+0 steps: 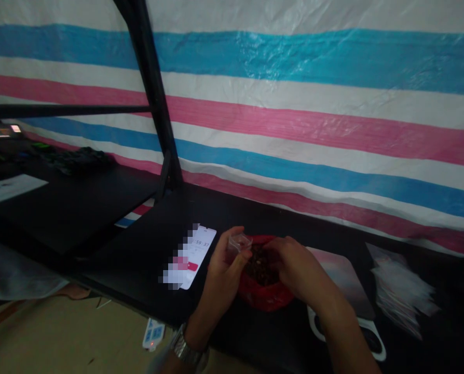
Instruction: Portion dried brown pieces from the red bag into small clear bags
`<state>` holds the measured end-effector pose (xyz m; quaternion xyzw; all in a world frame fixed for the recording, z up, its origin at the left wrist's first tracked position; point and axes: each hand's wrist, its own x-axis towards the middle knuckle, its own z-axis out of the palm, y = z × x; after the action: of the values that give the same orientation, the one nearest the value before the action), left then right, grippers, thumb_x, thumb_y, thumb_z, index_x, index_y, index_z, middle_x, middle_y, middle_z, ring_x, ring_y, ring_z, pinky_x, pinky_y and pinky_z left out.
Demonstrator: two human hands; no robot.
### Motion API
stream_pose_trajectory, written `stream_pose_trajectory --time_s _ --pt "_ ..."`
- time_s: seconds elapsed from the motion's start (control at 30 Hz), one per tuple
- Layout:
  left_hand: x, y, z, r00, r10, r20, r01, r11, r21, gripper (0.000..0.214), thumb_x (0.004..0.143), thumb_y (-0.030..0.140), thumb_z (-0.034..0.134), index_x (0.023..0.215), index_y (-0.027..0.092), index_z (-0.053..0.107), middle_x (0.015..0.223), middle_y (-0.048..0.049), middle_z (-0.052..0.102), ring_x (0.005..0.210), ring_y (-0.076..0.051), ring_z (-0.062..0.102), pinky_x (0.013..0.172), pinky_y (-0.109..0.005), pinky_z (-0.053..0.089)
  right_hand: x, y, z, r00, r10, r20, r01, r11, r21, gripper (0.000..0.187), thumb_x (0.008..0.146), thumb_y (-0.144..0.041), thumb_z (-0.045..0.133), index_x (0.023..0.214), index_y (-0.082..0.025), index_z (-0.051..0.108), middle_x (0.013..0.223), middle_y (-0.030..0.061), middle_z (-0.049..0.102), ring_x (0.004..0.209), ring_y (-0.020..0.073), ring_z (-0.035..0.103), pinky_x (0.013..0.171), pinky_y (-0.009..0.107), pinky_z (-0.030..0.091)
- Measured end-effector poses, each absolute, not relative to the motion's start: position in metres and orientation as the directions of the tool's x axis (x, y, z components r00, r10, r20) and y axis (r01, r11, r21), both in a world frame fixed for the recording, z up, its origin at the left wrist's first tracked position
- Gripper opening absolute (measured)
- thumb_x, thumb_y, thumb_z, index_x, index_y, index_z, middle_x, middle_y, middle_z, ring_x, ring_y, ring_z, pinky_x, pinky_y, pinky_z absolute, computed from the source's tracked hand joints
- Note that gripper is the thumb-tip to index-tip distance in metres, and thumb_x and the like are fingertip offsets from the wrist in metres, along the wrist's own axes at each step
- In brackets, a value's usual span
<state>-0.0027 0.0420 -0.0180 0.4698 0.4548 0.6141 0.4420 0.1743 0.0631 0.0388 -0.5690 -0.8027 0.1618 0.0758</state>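
A small clear plastic bag (240, 242) is pinched in my left hand (223, 265), its mouth at the fingertips. Below and between the hands stands a red plastic bag (263, 300), rolled wide at the rim. Small dark brown pieces (261, 266) fill it; their exact kind is too blurred to tell. My right hand (294, 265) reaches over the red bag's right rim, fingers curled down into the pieces. Its fingertips are hidden, so anything between them does not show. A metal-banded watch (185, 345) is on my left wrist.
A phone (193, 259) with a lit timer lies left of my hands. To the right are a flat scale (343, 280) with a white edge and a pile of clear bags (403, 291). A black post (152, 88) rises at the table's back left, before striped sheeting (313, 124).
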Motion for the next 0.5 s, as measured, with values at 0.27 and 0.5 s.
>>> stream_pose_trajectory --time_s 0.27,0.5 --pt "0.009 0.048 -0.026 -0.316 0.939 0.136 -0.230 -0.215 0.949 0.054 0.091 0.050 0.074 0.136 0.025 0.056 0.105 -0.0034 0.072 0.090 -0.018 0.070 0.082 -0.031 0.057 0.158 0.064 0.032 -0.423 0.906 0.006 0.802 0.377 -0.464 0.056 0.082 0.003 0.056 0.130 -0.018 0.076 0.136 0.0095 0.075 0.130 0.0281 0.065 0.115 0.042 0.046" --pt "0.007 0.048 -0.022 -0.286 0.946 0.150 -0.293 -0.236 0.926 0.063 0.087 0.056 0.078 0.136 0.024 0.053 0.101 -0.0028 0.071 0.087 -0.018 0.071 0.080 -0.031 0.058 0.159 0.068 0.026 -0.401 0.914 0.064 0.583 0.309 -0.751 0.059 0.083 0.001 0.061 0.132 -0.029 0.074 0.126 0.0007 0.080 0.120 0.0196 0.074 0.109 0.033 0.051"
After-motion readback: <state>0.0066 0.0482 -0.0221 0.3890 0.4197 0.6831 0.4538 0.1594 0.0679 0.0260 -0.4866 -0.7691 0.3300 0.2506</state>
